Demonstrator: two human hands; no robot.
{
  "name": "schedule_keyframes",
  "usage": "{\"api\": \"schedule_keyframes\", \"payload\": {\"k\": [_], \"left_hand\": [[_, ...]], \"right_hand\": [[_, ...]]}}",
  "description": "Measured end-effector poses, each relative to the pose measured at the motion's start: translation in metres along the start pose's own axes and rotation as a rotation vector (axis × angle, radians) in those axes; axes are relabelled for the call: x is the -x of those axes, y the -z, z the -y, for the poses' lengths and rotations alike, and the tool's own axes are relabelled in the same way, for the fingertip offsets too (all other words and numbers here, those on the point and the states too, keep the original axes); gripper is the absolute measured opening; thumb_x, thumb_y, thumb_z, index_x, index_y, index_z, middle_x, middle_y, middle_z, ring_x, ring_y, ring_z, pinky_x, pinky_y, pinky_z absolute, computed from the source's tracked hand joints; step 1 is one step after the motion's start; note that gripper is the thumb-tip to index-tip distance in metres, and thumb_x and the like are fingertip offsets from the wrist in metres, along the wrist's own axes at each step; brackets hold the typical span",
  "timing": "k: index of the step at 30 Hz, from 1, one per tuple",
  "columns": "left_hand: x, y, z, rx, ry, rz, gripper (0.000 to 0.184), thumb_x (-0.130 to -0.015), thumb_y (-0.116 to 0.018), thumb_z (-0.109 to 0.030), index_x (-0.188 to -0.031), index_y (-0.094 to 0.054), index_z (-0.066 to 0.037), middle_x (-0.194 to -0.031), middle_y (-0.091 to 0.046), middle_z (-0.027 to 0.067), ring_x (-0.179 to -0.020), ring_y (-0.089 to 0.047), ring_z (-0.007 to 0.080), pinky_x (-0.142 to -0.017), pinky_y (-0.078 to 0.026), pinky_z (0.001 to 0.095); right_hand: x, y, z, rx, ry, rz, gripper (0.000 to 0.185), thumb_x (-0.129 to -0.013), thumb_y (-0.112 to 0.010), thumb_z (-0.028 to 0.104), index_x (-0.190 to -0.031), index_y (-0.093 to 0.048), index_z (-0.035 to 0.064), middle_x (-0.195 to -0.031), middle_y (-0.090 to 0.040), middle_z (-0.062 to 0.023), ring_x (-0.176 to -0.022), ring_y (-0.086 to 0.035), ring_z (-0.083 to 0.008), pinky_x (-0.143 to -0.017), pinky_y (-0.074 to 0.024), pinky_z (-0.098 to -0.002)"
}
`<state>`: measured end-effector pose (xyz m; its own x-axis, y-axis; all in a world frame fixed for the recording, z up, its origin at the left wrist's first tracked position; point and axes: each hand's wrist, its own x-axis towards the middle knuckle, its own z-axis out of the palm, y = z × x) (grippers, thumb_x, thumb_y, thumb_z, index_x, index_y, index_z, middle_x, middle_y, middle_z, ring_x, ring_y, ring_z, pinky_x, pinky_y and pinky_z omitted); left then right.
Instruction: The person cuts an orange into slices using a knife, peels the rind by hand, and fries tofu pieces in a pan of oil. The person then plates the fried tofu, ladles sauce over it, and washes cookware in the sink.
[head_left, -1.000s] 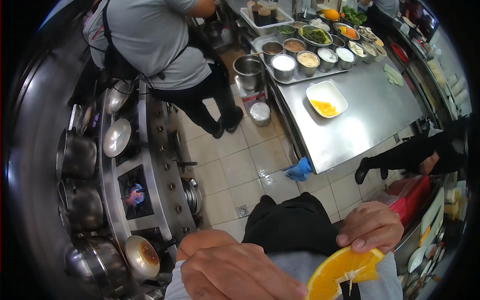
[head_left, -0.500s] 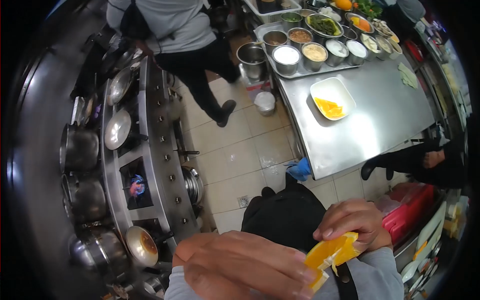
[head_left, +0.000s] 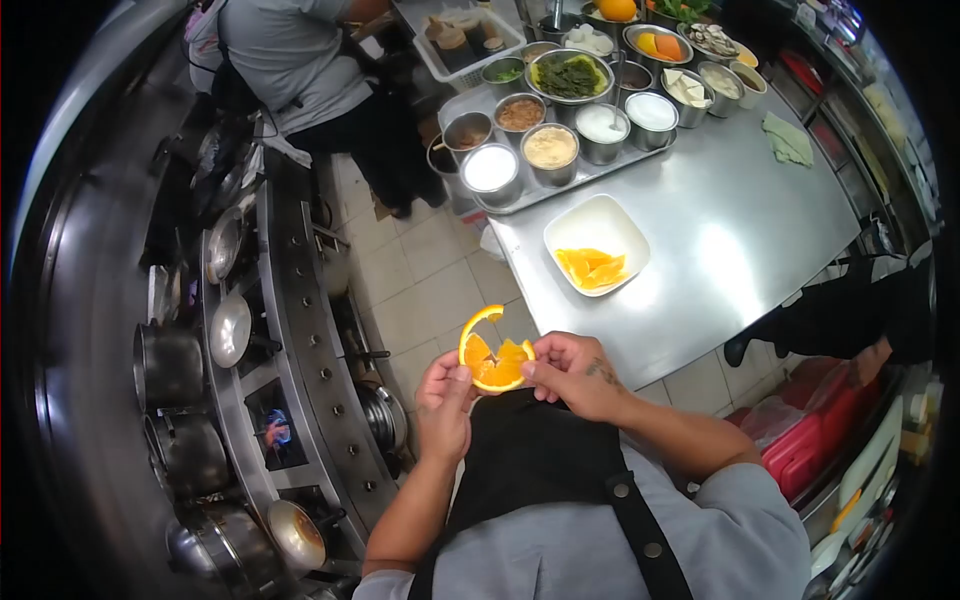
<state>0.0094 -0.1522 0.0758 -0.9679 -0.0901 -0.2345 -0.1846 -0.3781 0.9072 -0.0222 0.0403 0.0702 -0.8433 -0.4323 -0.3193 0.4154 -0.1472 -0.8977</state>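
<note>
My left hand (head_left: 443,402) pinches the left edge of an orange slice (head_left: 492,375), while my right hand (head_left: 575,377) grips its right edge. The slice is held up in front of my apron, near the corner of the steel table (head_left: 690,330). Part of its flesh is gone, and a strip of peel curls upward at its top left. Beyond my hands, a white square bowl (head_left: 625,215) on the table holds several orange pieces (head_left: 590,268).
A tray (head_left: 530,195) of metal containers with ingredients stands at the table's back. A green cloth (head_left: 788,140) lies at the right. The stove (head_left: 315,400) with pans and a lit burner runs along the left. Another person (head_left: 290,70) stands at upper left; a person's dark-clothed legs show at right.
My hands have moved up and away from my body with the orange slice, which now shows face on with its peel partly opened. The view has shifted closer to the table.
</note>
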Motion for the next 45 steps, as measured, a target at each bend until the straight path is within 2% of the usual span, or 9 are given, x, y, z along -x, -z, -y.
{"api": "schedule_keyframes", "payload": {"k": [2,6,8,11,13,22,33,37,45], "left_hand": [[-0.006,0.001,0.005,-0.072,0.026,-0.042,0.025,-0.094,-0.053,-0.012,-0.111,-0.052,0.006,-0.098,-0.062,0.0135,-0.08,-0.064,0.0186,-0.065,-0.058,0.0302],[-0.015,0.008,0.008,-0.173,-0.013,-0.145,0.024,-0.093,-0.054,-0.011,-0.108,-0.054,0.007,-0.096,-0.063,0.0137,-0.076,-0.064,0.0179,-0.064,-0.057,0.0298],[-0.017,0.017,0.007,-0.188,-0.009,-0.17,0.023,-0.093,-0.054,-0.011,-0.108,-0.054,0.007,-0.096,-0.063,0.0137,-0.076,-0.064,0.0178,-0.064,-0.057,0.0297],[-0.021,0.034,0.009,-0.181,-0.016,-0.201,0.022,-0.093,-0.054,-0.01,-0.107,-0.055,0.007,-0.095,-0.064,0.0136,-0.074,-0.065,0.0177,-0.062,-0.057,0.0291],[-0.02,0.041,0.012,-0.193,-0.002,-0.243,0.021,-0.093,-0.053,-0.01,-0.107,-0.055,0.006,-0.095,-0.064,0.0136,-0.075,-0.065,0.0177,-0.061,-0.057,0.0287],[-0.035,0.05,0.043,-0.191,0.106,-0.155,0.023,-0.092,-0.056,-0.012,-0.108,-0.055,0.005,-0.092,-0.062,0.0098,-0.072,-0.064,0.0153,-0.059,-0.057,0.0289],[-0.086,0.015,0.055,-0.244,0.153,0.017,0.023,-0.091,-0.055,-0.008,-0.108,-0.056,0.008,-0.087,-0.061,0.0103,-0.066,-0.061,0.0132,-0.057,-0.057,0.0247],[-0.11,0.007,0.077,-0.41,0.173,0.078,0.028,-0.092,-0.055,-0.012,-0.112,-0.056,0.007,-0.086,-0.063,0.0102,-0.067,-0.064,0.0161,-0.058,-0.056,0.0271],[-0.127,-0.029,0.096,-0.317,0.291,0.14,0.023,-0.091,-0.056,-0.014,-0.104,-0.057,0.005,-0.083,-0.063,0.0089,-0.062,-0.062,0.0133,-0.054,-0.053,0.024]], "right_hand": [[-0.013,0.008,-0.01,0.004,-0.055,0.025,0.021,-0.089,-0.063,0.018,-0.098,-0.059,-0.0015,-0.079,-0.063,-0.0037,-0.064,-0.057,-0.0067,-0.056,-0.0461,-0.0201],[-0.032,0.031,-0.021,0.119,0.069,0.089,0.022,-0.085,-0.065,0.017,-0.097,-0.06,-0.0011,-0.077,-0.063,-0.0042,-0.064,-0.059,-0.012,-0.059,-0.0481,-0.0259],[-0.041,0.063,-0.014,0.749,0.364,-0.164,0.023,-0.081,-0.068,0.015,-0.098,-0.062,0.001,-0.079,-0.062,-0.0085,-0.066,-0.06,-0.0212,-0.062,-0.0489,-0.0308],[-0.05,0.107,-0.006,1.184,0.267,-0.53,0.027,-0.078,-0.071,0.018,-0.099,-0.063,0.0042,-0.092,-0.061,-0.0133,-0.084,-0.061,-0.0291,-0.074,-0.0498,-0.0376],[-0.055,0.124,-0.001,1.325,0.063,-0.493,0.03,-0.076,-0.072,0.022,-0.099,-0.063,0.004,-0.095,-0.059,-0.0135,-0.09,-0.059,-0.0288,-0.076,-0.0493,-0.0384],[-0.08,0.13,-0.015,1.522,-0.039,-0.48,0.038,-0.074,-0.072,0.03,-0.097,-0.059,0.0038,-0.096,-0.061,-0.0155,-0.095,-0.058,-0.0314,-0.077,-0.0507,-0.0419],[-0.079,0.142,-0.026,1.494,0.083,-0.504,0.023,-0.07,-0.069,0.021,-0.081,-0.059,0.0043,-0.083,-0.061,-0.0146,-0.081,-0.06,-0.0311,-0.069,-0.0509,-0.042],[-0.08,0.141,-0.014,1.481,-0.102,-0.432,0.018,-0.077,-0.054,0.013,-0.084,-0.066,0.0025,-0.094,-0.062,-0.0176,-0.091,-0.06,-0.0323,-0.076,-0.0514,-0.042],[-0.075,0.152,-0.007,1.507,-0.063,-0.377,0.021,-0.069,-0.062,0.019,-0.085,-0.064,0.0042,-0.091,-0.062,-0.0145,-0.09,-0.06,-0.0296,-0.077,-0.0507,-0.0399]]}}
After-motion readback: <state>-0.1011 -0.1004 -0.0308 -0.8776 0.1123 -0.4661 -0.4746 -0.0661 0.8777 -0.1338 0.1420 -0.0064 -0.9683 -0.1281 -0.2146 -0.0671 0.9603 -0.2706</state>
